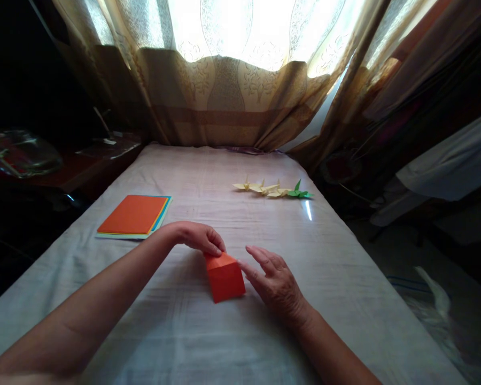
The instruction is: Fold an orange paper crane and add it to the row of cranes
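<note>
A folded piece of orange origami paper (226, 282) is tilted up in front of me, with a crease across its upper part. My left hand (203, 238) pinches its top edge between thumb and fingers, the wrist bent over it. To the right of the paper is my right hand (273, 280), its fingers apart and nothing held in them. The index fingertip is at the paper's upper right edge; whether it touches, I cannot tell.
On the left of the cloth-covered surface (176, 342) lies a stack of coloured paper (133, 215), orange on top. Several pale folded paper cranes (264, 188) and a green one (299, 191) stand in a row farther back. Curtains (224, 101) hang behind.
</note>
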{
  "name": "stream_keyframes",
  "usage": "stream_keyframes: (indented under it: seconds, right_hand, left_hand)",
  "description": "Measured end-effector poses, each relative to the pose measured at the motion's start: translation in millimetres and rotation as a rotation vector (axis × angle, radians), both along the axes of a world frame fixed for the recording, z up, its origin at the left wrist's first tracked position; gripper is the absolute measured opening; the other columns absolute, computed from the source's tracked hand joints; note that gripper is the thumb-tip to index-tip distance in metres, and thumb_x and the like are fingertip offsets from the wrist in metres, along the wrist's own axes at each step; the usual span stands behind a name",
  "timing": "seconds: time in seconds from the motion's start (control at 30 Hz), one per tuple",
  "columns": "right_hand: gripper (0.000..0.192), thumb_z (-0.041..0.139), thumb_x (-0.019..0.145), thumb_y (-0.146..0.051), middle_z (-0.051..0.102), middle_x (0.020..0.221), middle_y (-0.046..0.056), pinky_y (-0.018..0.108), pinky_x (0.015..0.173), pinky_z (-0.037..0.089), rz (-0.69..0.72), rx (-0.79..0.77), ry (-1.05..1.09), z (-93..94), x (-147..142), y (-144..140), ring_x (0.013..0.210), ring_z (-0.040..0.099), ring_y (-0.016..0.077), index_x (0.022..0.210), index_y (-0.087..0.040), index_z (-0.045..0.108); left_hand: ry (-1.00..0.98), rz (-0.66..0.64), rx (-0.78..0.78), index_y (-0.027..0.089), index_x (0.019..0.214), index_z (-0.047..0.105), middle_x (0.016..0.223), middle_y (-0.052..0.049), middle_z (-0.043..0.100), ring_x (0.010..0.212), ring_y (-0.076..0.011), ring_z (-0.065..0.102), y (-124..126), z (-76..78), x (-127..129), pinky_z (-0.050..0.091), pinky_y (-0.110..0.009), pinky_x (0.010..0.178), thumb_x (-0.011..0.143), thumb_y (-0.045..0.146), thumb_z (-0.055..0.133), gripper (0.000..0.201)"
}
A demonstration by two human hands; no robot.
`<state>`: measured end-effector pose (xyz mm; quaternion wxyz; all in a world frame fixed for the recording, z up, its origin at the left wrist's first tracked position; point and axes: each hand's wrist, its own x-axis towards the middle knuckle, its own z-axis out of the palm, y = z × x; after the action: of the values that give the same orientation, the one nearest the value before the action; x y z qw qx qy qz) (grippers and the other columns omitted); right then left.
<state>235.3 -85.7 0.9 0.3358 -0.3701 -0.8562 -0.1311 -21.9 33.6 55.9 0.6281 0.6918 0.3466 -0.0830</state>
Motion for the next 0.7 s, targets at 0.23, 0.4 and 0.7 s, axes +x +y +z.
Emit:
stream_keyframes:
  seconds: [0.23,0.4,0.7]
  right_hand:
    - [0.030,0.051,0.095,-0.013,0.063,0.130,0.010,0.037,0.095,0.048,0.128,0.049,-0.114,2.2,-3,3,0.124,0.054,0.0212,0.118,-0.026,0.065]
    - [0.023,0.052,0.096,-0.016,0.066,0.126,0.008,0.039,0.094,0.049,0.184,-0.031,-0.125,-6.4,-1,7,0.118,0.058,0.0213,0.112,-0.021,0.067]
    - [0.029,0.050,0.092,-0.016,0.070,0.118,0.010,0.038,0.090,0.053,0.123,-0.270,-0.043,-13.8,0,4,0.109,0.063,0.0209,0.117,-0.019,0.066]
  left_hand:
    - [0.154,-0.173,0.335,0.021,0.091,0.077,0.076,0.003,0.072,0.068,-0.0125,0.060,14,-0.1,38,0.041,-0.019,0.060,0.073,0.025,0.066,0.021]
    - [0.141,-0.235,0.656,0.025,0.089,0.077,0.072,0.004,0.071,0.065,-0.0115,0.060,12,-6.7,64,0.042,-0.021,0.067,0.075,0.024,0.067,0.017]
    - [0.012,0.067,1.184,0.020,0.107,0.068,0.127,-0.011,0.062,0.117,-0.0253,0.055,-16,-33.4,61,0.034,-0.044,0.104,0.081,0.015,0.065,0.027]
